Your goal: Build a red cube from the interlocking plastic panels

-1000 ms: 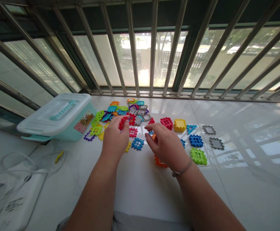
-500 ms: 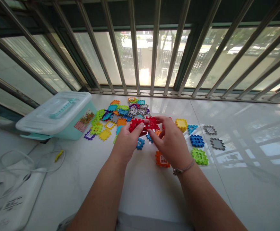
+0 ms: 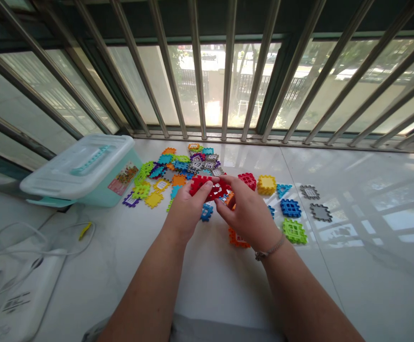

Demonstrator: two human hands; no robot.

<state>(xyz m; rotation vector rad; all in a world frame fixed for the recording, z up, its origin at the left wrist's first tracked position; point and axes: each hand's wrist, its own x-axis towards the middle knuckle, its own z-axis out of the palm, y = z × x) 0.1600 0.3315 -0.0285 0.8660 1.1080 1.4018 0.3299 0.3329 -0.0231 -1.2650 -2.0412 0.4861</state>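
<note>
Red notched plastic building tiles (image 3: 216,191) are held up between both hands, over the floor. My left hand (image 3: 187,204) grips their left part, thumb on top. My right hand (image 3: 248,209) pinches the right end between thumb and fingers, partly hiding it. Just beyond the right hand lies a red tile stack (image 3: 247,180), with a yellow stack (image 3: 267,185) beside it. An orange stack (image 3: 237,237) sits partly hidden under my right hand. A blue tile (image 3: 206,212) lies on the floor between my hands.
A heap of mixed tiles (image 3: 182,165) spreads at the back. A lidded teal box (image 3: 82,171) stands left, near a white power strip (image 3: 27,294) and cables. Blue (image 3: 291,208), green (image 3: 294,231) and grey tiles (image 3: 321,212) lie right. Metal bars (image 3: 230,71) line the window.
The right hand has moved slightly left and closer to my left hand, bringing the red pieces together. The red stack behind it now shows more fully.
</note>
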